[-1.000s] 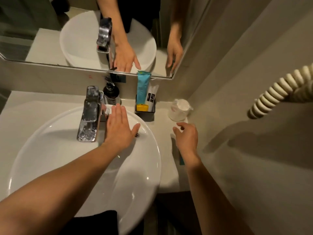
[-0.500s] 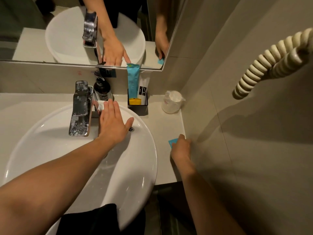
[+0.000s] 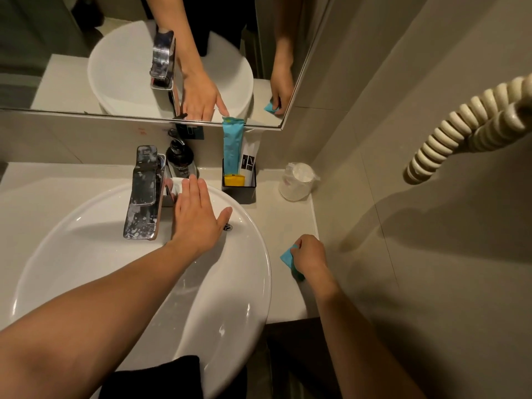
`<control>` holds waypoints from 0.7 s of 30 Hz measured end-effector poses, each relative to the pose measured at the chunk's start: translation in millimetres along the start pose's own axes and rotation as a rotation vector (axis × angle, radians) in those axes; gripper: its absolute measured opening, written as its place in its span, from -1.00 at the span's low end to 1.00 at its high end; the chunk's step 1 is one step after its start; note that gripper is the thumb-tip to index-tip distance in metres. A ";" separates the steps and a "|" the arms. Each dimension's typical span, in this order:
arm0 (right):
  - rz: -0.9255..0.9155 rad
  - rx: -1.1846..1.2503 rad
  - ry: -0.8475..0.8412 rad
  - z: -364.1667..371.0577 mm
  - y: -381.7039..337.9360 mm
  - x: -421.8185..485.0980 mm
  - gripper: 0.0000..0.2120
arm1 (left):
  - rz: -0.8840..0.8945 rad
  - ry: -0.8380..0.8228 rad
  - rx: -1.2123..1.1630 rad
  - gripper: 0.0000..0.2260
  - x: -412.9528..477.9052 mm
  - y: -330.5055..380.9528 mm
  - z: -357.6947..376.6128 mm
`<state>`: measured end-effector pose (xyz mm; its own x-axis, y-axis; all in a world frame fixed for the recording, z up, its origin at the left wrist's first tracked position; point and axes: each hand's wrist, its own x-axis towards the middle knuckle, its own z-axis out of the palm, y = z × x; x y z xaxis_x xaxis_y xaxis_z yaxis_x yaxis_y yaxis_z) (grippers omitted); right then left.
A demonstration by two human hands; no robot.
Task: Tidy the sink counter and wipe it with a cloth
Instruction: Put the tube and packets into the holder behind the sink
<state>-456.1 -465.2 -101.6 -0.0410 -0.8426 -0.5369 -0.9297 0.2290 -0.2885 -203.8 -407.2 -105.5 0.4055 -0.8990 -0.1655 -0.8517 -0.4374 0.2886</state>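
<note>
It was a small bathroom with pale walls, a mirror (image 3: 86,67) at the back and a cream counter (image 3: 290,226) around a big white sink (image 3: 86,254). A shiny tap (image 3: 144,194) stood at the back of the sink, with a dark soap bottle (image 3: 181,159) just behind it. A black holder (image 3: 239,185) with tubes in it sat by the wall, and a wrapped cup (image 3: 298,182) stood in the corner. A curly cord (image 3: 460,125) hung on the right.

The change was on the right side. A second ago the right hand (image 3: 309,256) was up near the cup — now it had slid down the strip of counter next to the wall, closer to the front edge. It was closed around a small blue cloth (image 3: 288,256), pressing it flat on the counter, and only a corner of the cloth peeked out. In that time the cloth had come into plain view too.

The left hand (image 3: 198,217) had not moved much. It lay open and flat on the back rim of the sink, beside the tap, holding nothing — maybe just to lean on.

So the wiping had probably started on the narrow right strip. The part by the cup and holder, and the whole left side of the counter, likely still needed a wipe.
</note>
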 end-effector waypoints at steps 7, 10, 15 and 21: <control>-0.294 0.442 0.167 -51.8 -65.1 -8.4 -0.89 | 0.001 -0.001 0.016 -0.16 2.3 -0.4 0.7; -0.471 0.623 0.217 -74.7 -103.8 -12.3 -0.90 | -0.001 0.001 0.012 -0.16 2.1 -1.1 0.5; -0.608 0.631 0.216 -84.9 -150.7 -3.1 -0.91 | -0.008 -0.010 0.032 -0.15 2.4 -1.5 2.0; -0.594 0.452 0.141 -52.9 -163.6 18.4 -0.87 | -0.013 -0.008 0.011 -0.17 0.7 -1.5 3.9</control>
<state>-324.2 -544.0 -22.4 0.3454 -0.9339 -0.0919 -0.5709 -0.1314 -0.8104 -203.5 -407.1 -109.8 0.4138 -0.8931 -0.1766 -0.8502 -0.4485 0.2758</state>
